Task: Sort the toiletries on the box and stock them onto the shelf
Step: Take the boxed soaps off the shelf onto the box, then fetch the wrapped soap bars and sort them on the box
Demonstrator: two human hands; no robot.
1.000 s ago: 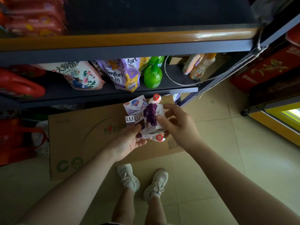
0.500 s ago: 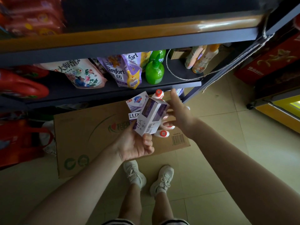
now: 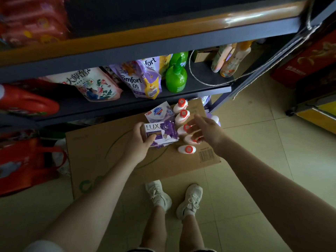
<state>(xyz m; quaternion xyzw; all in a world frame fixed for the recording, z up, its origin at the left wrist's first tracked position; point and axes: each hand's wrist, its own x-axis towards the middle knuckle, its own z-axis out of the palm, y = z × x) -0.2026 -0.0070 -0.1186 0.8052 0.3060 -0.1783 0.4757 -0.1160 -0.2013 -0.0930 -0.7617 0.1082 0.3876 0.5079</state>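
Hands at work over a carton (image 3: 112, 153) on the floor below a shelf (image 3: 203, 82): the left hand (image 3: 139, 142) grips a Lux soap box (image 3: 154, 132), thumb on its printed face and fingers curled round its near end, holding it just above more purple Lux packs (image 3: 169, 135) on the carton. The right hand (image 3: 207, 130) hovers with fingers spread and straight over a row of white bottles (image 3: 181, 119) with red caps, holding nothing; whether it touches one cannot be told.

The soap box lies flat, label up, its long axis running left to right, the name reading toward the right. Behind it a Safeguard pack (image 3: 160, 111) sits tilted. The bottles stand in a line running away from the camera, caps up.

Done well, this step likely means keeping like with like: soaps stacked label up in one pile, then carried level to bare shelf right of the green bottle (image 3: 176, 79), without knocking the bottle row.
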